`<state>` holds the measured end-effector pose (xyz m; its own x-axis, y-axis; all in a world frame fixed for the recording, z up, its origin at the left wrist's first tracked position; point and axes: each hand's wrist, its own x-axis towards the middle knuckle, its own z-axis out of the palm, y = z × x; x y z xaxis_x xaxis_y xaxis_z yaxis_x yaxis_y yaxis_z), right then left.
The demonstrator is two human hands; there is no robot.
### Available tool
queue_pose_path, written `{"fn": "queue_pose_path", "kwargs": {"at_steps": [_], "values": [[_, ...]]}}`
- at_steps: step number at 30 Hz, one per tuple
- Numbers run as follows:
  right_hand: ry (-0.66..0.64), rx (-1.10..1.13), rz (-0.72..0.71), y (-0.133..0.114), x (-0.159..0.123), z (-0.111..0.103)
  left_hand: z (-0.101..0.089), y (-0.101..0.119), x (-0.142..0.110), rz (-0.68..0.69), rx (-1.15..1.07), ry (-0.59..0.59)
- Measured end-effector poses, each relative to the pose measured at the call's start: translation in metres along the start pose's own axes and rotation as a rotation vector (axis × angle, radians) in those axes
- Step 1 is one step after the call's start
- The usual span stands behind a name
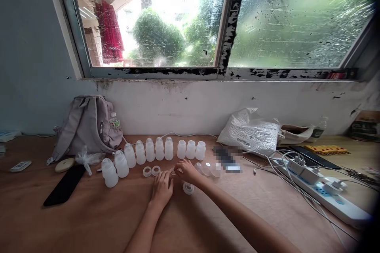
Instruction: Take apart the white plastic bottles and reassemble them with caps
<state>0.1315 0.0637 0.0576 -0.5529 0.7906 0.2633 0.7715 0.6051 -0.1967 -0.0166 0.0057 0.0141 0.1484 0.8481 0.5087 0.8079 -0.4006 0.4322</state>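
Note:
A row of several small white plastic bottles [150, 150] curves across the wooden table [89, 221] below the window. My left hand [162, 189] lies palm down on the table with its fingers together, fingertips near two white rings [151, 171]. My right hand [186, 170] sits just beyond it, fingers curled and pinched over a small clear piece that I cannot make out. A white cap [188, 188] rests on the table right under my right wrist. More clear caps [208, 168] lie to the right of that hand.
A grey backpack [87, 126] leans on the wall at left, with a black phone [65, 185] and a round disc [64, 165] in front. A white plastic bag [251, 131], cables and a white power strip [323, 193] fill the right side.

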Motion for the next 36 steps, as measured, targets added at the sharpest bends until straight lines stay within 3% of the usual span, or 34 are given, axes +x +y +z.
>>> {"fn": "queue_pose_path", "kwargs": {"at_steps": [2,7,15,26,36], "values": [[0.048,0.038,0.017,0.004,-0.006,-0.003,0.0,0.002,-0.002,0.012,0.023,-0.034],[0.31,0.25,0.142,0.011,-0.036,-0.009,0.0,0.005,-0.004,0.042,0.059,-0.105],[0.182,0.35,0.139,0.0,-0.088,0.004,0.002,0.003,-0.004,0.076,0.058,-0.151],[0.253,0.492,0.165,0.004,-0.09,0.021,-0.008,0.037,-0.009,0.16,-0.15,-0.222],[0.279,0.402,0.091,-0.007,-0.091,0.024,-0.013,0.042,-0.006,0.194,-0.212,-0.173]]}}
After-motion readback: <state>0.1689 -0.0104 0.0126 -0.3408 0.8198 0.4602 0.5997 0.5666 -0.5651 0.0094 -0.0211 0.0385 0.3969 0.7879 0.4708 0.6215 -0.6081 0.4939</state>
